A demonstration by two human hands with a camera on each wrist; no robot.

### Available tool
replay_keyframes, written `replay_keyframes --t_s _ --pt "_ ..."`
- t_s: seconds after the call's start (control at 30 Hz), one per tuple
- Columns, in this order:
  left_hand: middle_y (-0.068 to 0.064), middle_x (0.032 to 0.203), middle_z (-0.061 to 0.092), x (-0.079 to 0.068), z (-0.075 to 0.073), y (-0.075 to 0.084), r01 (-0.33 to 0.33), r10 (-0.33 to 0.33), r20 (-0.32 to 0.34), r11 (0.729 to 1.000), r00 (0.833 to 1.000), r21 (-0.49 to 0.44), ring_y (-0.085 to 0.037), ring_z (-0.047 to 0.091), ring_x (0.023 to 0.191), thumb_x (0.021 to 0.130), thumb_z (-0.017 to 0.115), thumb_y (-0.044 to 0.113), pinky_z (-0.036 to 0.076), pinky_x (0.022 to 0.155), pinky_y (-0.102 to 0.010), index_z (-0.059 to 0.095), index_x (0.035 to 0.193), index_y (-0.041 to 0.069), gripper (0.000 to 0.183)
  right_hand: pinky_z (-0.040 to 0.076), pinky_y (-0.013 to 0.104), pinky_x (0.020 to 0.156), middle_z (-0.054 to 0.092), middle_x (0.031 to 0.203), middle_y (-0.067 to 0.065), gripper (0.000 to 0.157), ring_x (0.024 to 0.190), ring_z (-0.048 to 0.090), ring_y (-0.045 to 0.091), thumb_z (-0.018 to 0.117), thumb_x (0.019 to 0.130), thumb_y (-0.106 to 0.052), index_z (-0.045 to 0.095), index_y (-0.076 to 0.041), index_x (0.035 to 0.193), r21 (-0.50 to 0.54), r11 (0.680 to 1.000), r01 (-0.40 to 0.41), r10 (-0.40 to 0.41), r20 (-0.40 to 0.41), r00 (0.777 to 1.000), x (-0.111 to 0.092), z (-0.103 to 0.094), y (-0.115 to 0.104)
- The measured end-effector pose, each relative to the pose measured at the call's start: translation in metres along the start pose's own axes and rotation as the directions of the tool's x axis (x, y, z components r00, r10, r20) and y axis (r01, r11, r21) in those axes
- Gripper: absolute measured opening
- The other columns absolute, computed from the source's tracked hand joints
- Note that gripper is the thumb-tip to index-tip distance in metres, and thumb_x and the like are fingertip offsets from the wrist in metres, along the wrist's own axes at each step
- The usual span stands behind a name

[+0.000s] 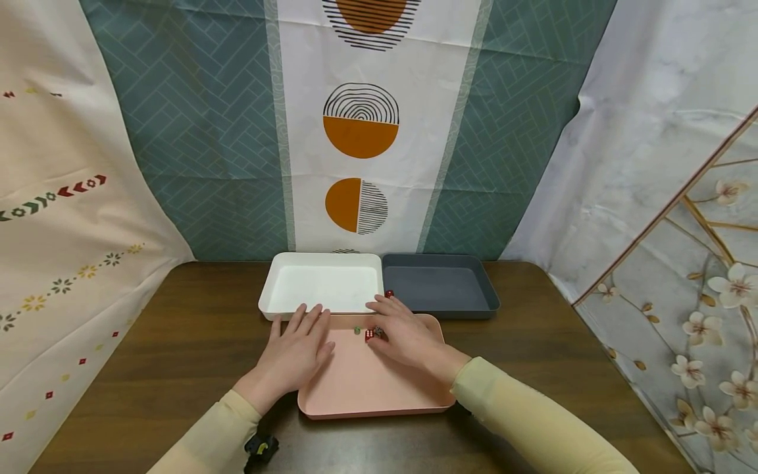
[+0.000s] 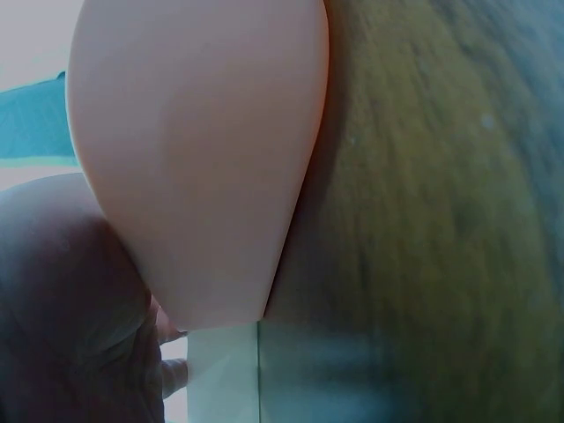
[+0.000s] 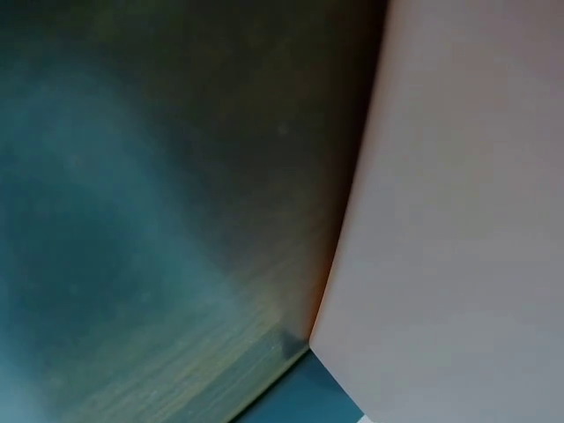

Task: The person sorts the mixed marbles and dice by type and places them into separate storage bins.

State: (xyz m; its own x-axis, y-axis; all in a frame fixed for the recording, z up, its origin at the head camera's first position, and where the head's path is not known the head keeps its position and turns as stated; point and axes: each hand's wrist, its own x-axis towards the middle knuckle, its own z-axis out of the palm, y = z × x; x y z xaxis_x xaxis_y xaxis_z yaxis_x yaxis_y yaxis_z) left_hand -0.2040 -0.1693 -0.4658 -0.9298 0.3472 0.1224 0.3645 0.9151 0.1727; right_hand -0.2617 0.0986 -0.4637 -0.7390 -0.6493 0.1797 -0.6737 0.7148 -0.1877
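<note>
A shallow pink tray [image 1: 379, 388] lies between my two hands. Spread over its far left corner is my left hand [image 1: 294, 352], fingers straight toward the white tray [image 1: 269, 289] and nothing in its grasp. My right hand [image 1: 408, 336] reaches over the pink tray from the right, its thumb and fingers apart around a red die [image 1: 370, 336] and a dark grey die [image 1: 379, 330]. A small green die [image 1: 357, 330] lies just left of them. Another red die [image 1: 389, 293] shows beyond the right fingers, by the navy tray [image 1: 438, 314]. The right wrist view shows no hand.
White and navy trays stand side by side at the back of the brown wooden table [image 1: 195, 329]. Patterned cloths hang behind and on both sides. A black strap-like item [image 1: 260, 449] sits below my left sleeve.
</note>
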Motion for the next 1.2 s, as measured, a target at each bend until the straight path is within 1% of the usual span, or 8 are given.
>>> replay_keyframes --t_s 0.13,0.37,0.53,0.7,0.83,0.93,1.03,1.2 --pt "-0.02 0.175 0.038 0.0 0.0 0.0 -0.002 0.002 0.0 1.0 1.0 -0.001 -0.049 0.027 0.163 0.115 0.059 0.041 0.018 0.122 -0.083 0.044 0.169 0.005 0.067 0.02 0.049 0.134 0.056 0.163 0.009 0.028 0.162 0.036 0.03 0.079 0.105 -0.028 0.079 -0.015 0.129 0.023 1.0 0.002 -0.002 -0.002 1.0 -0.002 -0.002 -0.001" --pt "-0.02 0.174 0.04 0.0 0.001 -0.001 -0.005 0.005 -0.012 1.0 1.0 0.0 -0.049 0.028 0.163 0.114 0.06 0.041 0.019 0.122 -0.083 0.045 0.168 0.005 0.066 0.02 0.048 0.134 0.054 0.166 0.006 0.033 0.165 0.032 0.028 0.078 0.106 -0.031 0.078 -0.018 0.136 0.085 0.996 -0.035 0.037 -0.022 0.999 -0.009 -0.01 -0.002" --pt "-0.02 0.173 0.04 -0.001 0.002 -0.001 -0.007 0.006 -0.015 1.0 1.0 -0.002 -0.049 0.029 0.162 0.114 0.061 0.04 0.019 0.122 -0.083 0.046 0.168 0.004 0.066 0.023 0.046 0.133 0.054 0.166 0.006 0.024 0.164 0.034 0.03 0.081 0.104 -0.031 0.079 -0.02 0.125 0.103 0.994 -0.045 0.051 -0.057 0.997 -0.014 -0.013 0.0" --pt "-0.02 0.173 0.04 0.0 0.003 -0.001 -0.013 0.013 -0.026 1.0 1.0 0.004 -0.049 0.029 0.162 0.114 0.061 0.04 0.019 0.121 -0.083 0.046 0.168 0.004 0.066 0.017 0.041 0.135 0.055 0.165 0.009 0.015 0.164 0.034 0.028 0.085 0.101 -0.025 0.079 -0.017 0.111 0.123 0.992 -0.036 0.048 -0.091 0.995 -0.015 -0.021 0.004" --pt "-0.02 0.174 0.04 0.0 0.003 -0.002 -0.015 0.015 -0.026 1.0 1.0 0.0 -0.049 0.028 0.162 0.114 0.061 0.04 0.019 0.121 -0.083 0.045 0.168 0.004 0.067 0.016 0.043 0.135 0.057 0.162 0.012 0.013 0.163 0.035 0.029 0.084 0.101 -0.02 0.08 -0.015 0.112 0.13 0.991 -0.028 0.043 -0.119 0.992 -0.016 -0.025 0.01" --pt "-0.02 0.174 0.04 0.0 0.003 -0.003 -0.016 0.016 -0.026 1.0 1.0 -0.004 -0.049 0.028 0.163 0.114 0.06 0.04 0.019 0.121 -0.083 0.045 0.168 0.004 0.067 0.017 0.045 0.135 0.058 0.161 0.012 0.014 0.163 0.036 0.03 0.084 0.101 -0.02 0.079 -0.013 0.113 0.123 0.992 -0.03 0.047 -0.141 0.989 -0.017 -0.028 0.015" --pt "-0.02 0.174 0.04 0.0 0.003 -0.003 -0.015 0.014 -0.027 1.0 1.0 -0.009 -0.049 0.028 0.163 0.114 0.06 0.04 0.019 0.122 -0.083 0.045 0.168 0.004 0.067 0.017 0.045 0.135 0.058 0.161 0.012 0.017 0.163 0.036 0.03 0.085 0.101 -0.023 0.079 -0.013 0.113 0.115 0.992 -0.045 0.062 -0.15 0.987 -0.018 -0.031 0.019" --pt "-0.02 0.174 0.039 0.0 0.003 -0.003 -0.011 0.011 -0.026 1.0 1.0 -0.019 -0.049 0.028 0.163 0.114 0.06 0.04 0.018 0.121 -0.083 0.045 0.168 0.004 0.066 0.015 0.042 0.135 0.055 0.164 0.011 0.019 0.164 0.033 0.028 0.085 0.101 -0.026 0.079 -0.015 0.115 0.101 0.991 -0.092 0.105 -0.137 0.985 -0.02 -0.033 0.027"
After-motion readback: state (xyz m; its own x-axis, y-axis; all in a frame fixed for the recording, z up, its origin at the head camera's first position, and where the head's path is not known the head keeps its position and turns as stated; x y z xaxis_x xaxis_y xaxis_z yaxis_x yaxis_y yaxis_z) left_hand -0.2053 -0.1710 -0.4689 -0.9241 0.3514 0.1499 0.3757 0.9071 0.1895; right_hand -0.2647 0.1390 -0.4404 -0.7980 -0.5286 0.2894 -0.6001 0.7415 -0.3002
